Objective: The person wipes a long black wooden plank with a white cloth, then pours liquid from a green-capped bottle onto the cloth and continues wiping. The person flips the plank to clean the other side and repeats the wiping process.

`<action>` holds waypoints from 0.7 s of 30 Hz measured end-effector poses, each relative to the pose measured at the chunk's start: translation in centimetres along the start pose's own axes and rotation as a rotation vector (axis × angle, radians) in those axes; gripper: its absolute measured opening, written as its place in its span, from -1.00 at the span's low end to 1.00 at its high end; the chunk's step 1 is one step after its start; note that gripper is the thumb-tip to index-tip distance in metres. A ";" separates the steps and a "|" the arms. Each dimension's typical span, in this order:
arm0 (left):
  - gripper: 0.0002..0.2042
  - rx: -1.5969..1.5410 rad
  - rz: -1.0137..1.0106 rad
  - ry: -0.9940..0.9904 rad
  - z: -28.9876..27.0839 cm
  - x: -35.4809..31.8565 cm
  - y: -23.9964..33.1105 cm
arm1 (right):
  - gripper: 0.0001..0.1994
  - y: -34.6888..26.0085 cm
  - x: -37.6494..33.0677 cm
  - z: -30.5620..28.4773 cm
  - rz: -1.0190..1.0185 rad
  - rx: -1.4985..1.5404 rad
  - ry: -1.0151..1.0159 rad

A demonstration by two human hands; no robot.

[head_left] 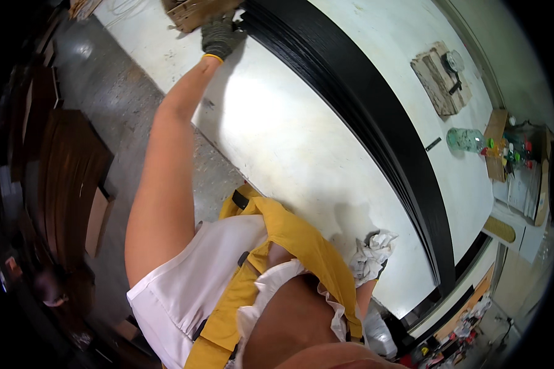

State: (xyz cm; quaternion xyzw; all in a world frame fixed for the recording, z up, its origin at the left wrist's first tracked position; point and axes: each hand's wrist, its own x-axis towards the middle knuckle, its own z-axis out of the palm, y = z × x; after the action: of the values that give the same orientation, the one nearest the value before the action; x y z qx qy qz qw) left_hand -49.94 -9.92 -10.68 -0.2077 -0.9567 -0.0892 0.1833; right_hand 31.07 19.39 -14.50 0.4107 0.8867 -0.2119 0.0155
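Here, long black boards (366, 101) lie neatly stacked, faintly grained.

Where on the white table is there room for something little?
The biggest bare patch on the white table lies between its near edge and the stacked black boards, from the gloved left hand to the crumpled white cloth. Another lies between boards and wood block. It's crowded around the green-tinted bottle and cardboard box.

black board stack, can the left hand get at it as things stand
Probably yes: the gloved left hand is right beside the end of the black board stack, with nothing visible between them.
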 end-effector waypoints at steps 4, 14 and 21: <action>-0.34 -0.070 0.117 -0.001 0.1 2.0 -3.1 | -0.80 -3.4 1.5 -1.1 -0.241 -0.028 0.129; -0.04 -0.334 -0.847 0.024 -2.3 -0.6 -10.1 | -0.82 -2.6 0.6 0.5 0.013 0.704 0.246; -0.08 -0.754 -0.954 0.068 -2.9 0.3 -8.3 | -0.96 -5.1 -0.3 -0.4 -0.150 0.224 0.246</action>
State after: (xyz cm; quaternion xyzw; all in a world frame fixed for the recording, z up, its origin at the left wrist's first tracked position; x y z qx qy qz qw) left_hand -52.85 -17.98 -8.68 0.1961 -0.8403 -0.5009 0.0672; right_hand 27.56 16.40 -12.21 0.3653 0.8808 -0.2583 -0.1549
